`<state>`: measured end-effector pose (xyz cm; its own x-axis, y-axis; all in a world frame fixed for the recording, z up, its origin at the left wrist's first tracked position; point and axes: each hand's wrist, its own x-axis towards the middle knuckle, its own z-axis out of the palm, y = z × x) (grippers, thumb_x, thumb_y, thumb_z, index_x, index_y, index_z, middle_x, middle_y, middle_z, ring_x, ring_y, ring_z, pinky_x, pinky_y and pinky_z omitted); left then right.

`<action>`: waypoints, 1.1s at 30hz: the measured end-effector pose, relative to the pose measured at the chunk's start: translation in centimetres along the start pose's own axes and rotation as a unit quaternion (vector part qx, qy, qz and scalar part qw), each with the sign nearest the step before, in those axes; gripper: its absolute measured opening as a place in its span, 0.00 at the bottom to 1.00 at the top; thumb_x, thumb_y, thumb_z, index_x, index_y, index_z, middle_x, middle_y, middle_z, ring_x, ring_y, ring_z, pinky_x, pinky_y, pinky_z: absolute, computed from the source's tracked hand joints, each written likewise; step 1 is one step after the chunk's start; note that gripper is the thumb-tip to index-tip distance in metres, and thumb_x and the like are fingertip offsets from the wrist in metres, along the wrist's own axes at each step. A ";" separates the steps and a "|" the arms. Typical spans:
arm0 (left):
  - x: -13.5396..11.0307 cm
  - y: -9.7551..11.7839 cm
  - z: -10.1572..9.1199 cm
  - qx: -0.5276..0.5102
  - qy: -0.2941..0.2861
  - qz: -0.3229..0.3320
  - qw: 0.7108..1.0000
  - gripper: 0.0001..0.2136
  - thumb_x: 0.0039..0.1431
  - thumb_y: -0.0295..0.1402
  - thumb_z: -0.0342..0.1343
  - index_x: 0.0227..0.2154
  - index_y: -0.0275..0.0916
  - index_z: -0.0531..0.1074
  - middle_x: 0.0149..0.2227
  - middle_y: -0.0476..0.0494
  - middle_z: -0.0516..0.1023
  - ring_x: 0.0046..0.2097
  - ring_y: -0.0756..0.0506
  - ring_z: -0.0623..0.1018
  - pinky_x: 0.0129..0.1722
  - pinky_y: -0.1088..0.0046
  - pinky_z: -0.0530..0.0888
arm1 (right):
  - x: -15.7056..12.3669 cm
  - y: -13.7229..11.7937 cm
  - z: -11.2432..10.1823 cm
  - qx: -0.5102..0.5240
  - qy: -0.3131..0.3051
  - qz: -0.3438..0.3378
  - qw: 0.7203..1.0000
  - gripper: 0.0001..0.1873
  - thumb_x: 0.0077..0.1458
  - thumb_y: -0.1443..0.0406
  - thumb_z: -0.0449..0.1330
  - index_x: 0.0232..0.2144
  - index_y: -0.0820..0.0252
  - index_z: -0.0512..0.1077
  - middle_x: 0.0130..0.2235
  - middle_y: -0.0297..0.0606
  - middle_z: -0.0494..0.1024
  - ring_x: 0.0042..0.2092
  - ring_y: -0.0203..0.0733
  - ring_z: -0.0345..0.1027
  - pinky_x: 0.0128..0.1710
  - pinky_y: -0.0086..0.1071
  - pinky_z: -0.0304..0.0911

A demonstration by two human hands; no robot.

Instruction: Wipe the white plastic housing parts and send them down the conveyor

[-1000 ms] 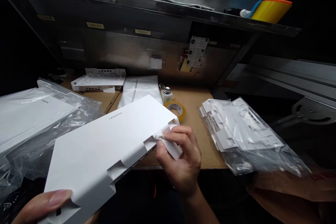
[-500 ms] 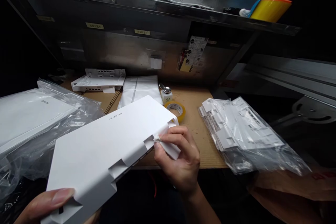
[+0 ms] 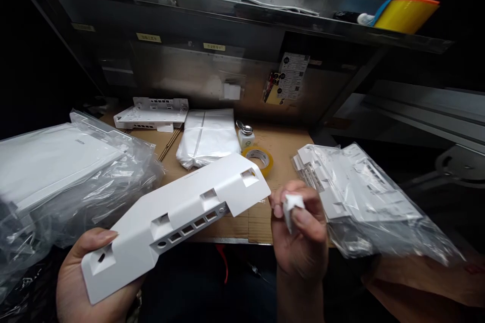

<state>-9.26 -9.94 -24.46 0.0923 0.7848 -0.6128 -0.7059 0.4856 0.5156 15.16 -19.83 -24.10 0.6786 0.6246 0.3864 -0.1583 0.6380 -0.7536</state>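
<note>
My left hand [image 3: 91, 272] grips the left end of a white plastic router housing [image 3: 197, 186], thumb on top and fingers beneath. The housing is tilted so that its edge with square notches and a row of port openings faces me. To the right of it, my right hand [image 3: 301, 232] is closed on a small folded piece of white cloth [image 3: 292, 207], held between thumb and fingers. That cloth is apart from the housing. Behind the housing lie a roll of yellow tape [image 3: 268, 161] and a small white pump bottle [image 3: 246, 137] with a metal lid.
Bagged white housings lie at left [image 3: 49, 161] and right [image 3: 364, 181]. At the back of the cardboard-covered table [image 3: 291, 136] are a bare white housing [image 3: 151, 117] and a stack of clear bags [image 3: 208, 133]. A shelf [image 3: 227, 10] overhangs, with a yellow cup [image 3: 407, 15].
The housing has been turned so its port edge faces me instead of its lettered top. My right hand has moved away from its edge to the right, still with the cloth.
</note>
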 end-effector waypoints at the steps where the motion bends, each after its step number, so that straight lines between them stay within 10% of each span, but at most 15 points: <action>1: 0.0 0.0 0.5 -0.012 0.030 0.005 0.999 0.11 0.43 0.18 0.48 0.18 0.43 0.64 0.14 0.56 0.71 0.16 0.51 0.75 0.21 0.80 0.79 | 0.1 -0.2 -0.2 0.000 0.005 0.002 1.000 0.07 0.51 0.68 0.59 0.31 0.52 0.76 0.32 0.32 0.65 0.31 0.35 0.59 0.32 0.31 0.60; 16: -1.5 -0.1 2.4 -0.042 0.091 -0.016 0.995 0.11 0.44 0.19 0.47 0.26 0.42 0.68 0.16 0.51 0.74 0.15 0.48 0.75 0.19 0.73 0.79 | -0.3 0.2 0.3 -0.039 -0.010 0.024 0.999 0.09 0.49 0.69 0.60 0.31 0.51 0.77 0.33 0.33 0.68 0.31 0.35 0.61 0.31 0.28 0.61; 33: -2.8 -0.8 3.9 -0.041 0.043 0.024 0.998 0.33 0.45 0.18 0.45 0.59 0.34 0.66 0.18 0.50 0.78 0.15 0.42 0.77 0.36 0.50 0.84 | -0.6 1.3 -0.5 -0.072 -0.013 0.042 0.996 0.02 0.55 0.65 0.65 0.33 0.54 0.78 0.35 0.32 0.71 0.36 0.35 0.65 0.38 0.29 0.65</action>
<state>-6.25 -10.99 -20.84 -0.0011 0.7685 -0.6399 -0.7637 0.4124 0.4966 14.96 -19.63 -25.56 0.6483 0.6857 0.3309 -0.1082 0.5132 -0.8514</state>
